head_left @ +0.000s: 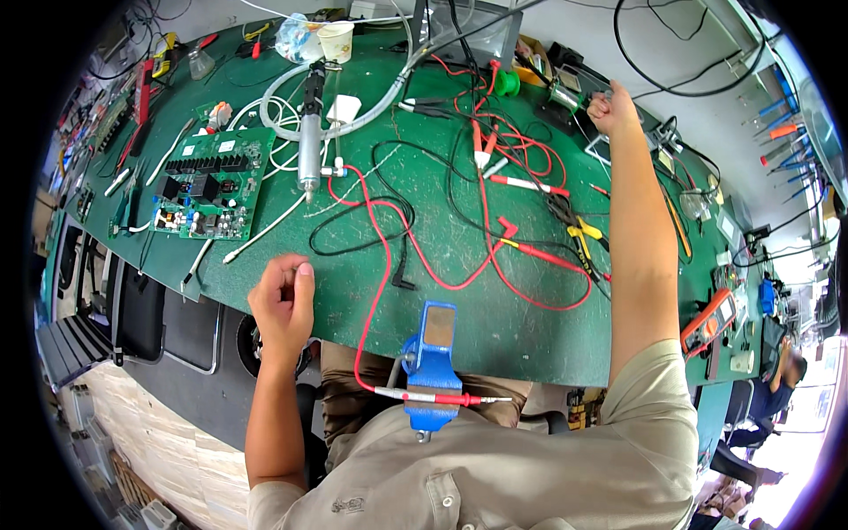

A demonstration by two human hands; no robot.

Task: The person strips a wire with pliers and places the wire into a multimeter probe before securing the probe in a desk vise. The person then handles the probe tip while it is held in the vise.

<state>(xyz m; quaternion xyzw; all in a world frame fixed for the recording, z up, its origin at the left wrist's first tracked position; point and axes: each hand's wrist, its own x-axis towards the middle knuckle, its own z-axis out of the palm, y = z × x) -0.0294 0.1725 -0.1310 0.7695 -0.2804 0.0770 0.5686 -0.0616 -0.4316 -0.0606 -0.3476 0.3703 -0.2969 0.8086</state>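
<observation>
My left hand [283, 296] rests at the front edge of the green table, its fingers curled in and nothing visible in them. Stretched far to the back right, my right hand [614, 111] is closed beside a small metal device [566, 95]; what its fingers hold, if anything, is too small to make out. In front of my body a blue bench vise [435, 362] sits at the table edge. A red test probe [442, 398] lies across its jaws, tip to the right, its red lead running back over the table.
A green circuit board [215, 185] lies at the left. Near the middle is a silver cylindrical tool [308, 150]. Red and black test leads [530, 252] tangle across the centre. A paper cup [336, 41] stands at the back; an orange multimeter [709, 321] lies right. Another person [779, 389] sits far right.
</observation>
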